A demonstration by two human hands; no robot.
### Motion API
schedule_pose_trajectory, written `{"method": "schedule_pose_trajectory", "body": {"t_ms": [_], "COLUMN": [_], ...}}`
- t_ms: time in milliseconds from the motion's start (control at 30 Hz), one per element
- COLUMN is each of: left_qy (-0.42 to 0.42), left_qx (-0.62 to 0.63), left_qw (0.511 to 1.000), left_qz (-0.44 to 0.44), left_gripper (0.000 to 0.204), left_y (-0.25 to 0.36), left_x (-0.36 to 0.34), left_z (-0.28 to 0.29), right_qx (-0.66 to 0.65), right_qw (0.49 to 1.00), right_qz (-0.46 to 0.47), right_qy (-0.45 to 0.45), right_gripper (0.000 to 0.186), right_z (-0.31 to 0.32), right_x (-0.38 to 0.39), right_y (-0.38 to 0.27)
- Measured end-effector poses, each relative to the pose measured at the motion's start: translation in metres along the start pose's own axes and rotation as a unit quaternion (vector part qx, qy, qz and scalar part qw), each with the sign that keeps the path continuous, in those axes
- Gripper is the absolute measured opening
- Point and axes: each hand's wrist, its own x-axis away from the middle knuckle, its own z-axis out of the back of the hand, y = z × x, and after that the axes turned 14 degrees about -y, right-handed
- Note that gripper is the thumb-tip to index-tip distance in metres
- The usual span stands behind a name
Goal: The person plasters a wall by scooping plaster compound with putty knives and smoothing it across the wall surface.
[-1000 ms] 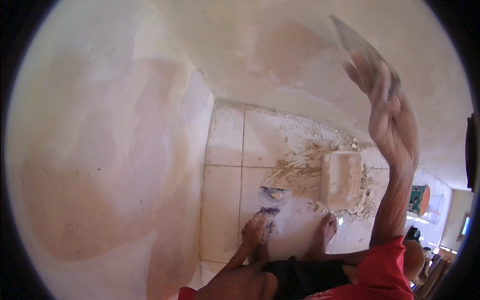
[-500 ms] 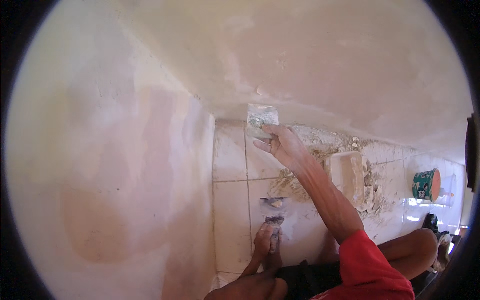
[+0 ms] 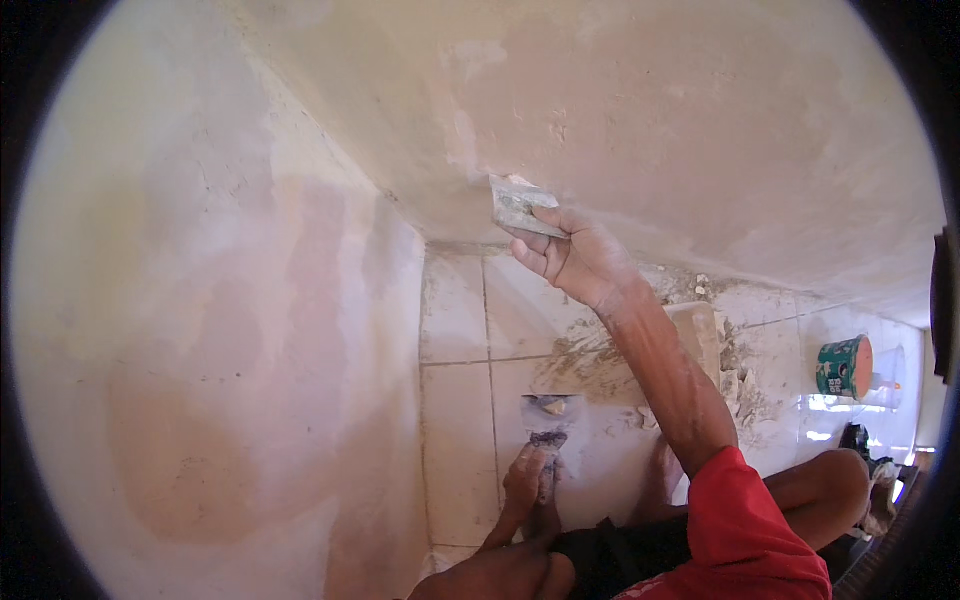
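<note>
My right hand point(image 3: 585, 255) grips a flat metal scraper blade point(image 3: 518, 208) between thumb and fingers. The blade's upper edge lies at the plastered far wall point(image 3: 650, 130), a little above the floor line, with pale filler along that edge. Lower down, my left hand point(image 3: 524, 480) is closed round the handle of a putty knife point(image 3: 540, 418), held low over the tiles. A small lump of filler point(image 3: 554, 407) sits on its wide blade.
Beside my right forearm stands a pale plastic tub point(image 3: 700, 330), partly hidden by the arm. Crumbs and smears of plaster point(image 3: 742, 385) litter the tiled floor point(image 3: 455, 400). A green bucket point(image 3: 838, 368) is farther right. The left wall point(image 3: 230, 300) meets the far wall in a corner.
My right hand has moved up the far wall with the scraper blade, which is now more tilted. The left hand and its putty knife have stayed in nearly the same place.
</note>
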Motion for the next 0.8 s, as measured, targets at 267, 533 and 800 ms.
{"method": "schedule_pose_trajectory", "body": {"t_ms": [267, 533, 800], "left_qy": [-0.014, -0.02, -0.035], "left_qx": [0.048, 0.096, 0.079], "left_qw": [0.999, 0.995, 0.996], "left_qz": [0.021, 0.02, 0.004], "left_gripper": [0.033, 0.032, 0.03], "left_y": [-0.034, -0.024, -0.024], "left_x": [-0.006, -0.002, -0.003], "left_z": [0.004, 0.003, 0.006], "right_qx": [0.005, -0.123, -0.215], "right_qw": [0.999, 0.988, 0.934], "right_qz": [0.021, 0.034, 0.028], "right_qy": [-0.038, -0.087, -0.284], "right_gripper": [0.036, 0.047, 0.054], "right_z": [-0.026, -0.037, -0.092], "right_x": [0.025, 0.038, 0.068], "right_y": [-0.023, -0.07, -0.128]}}
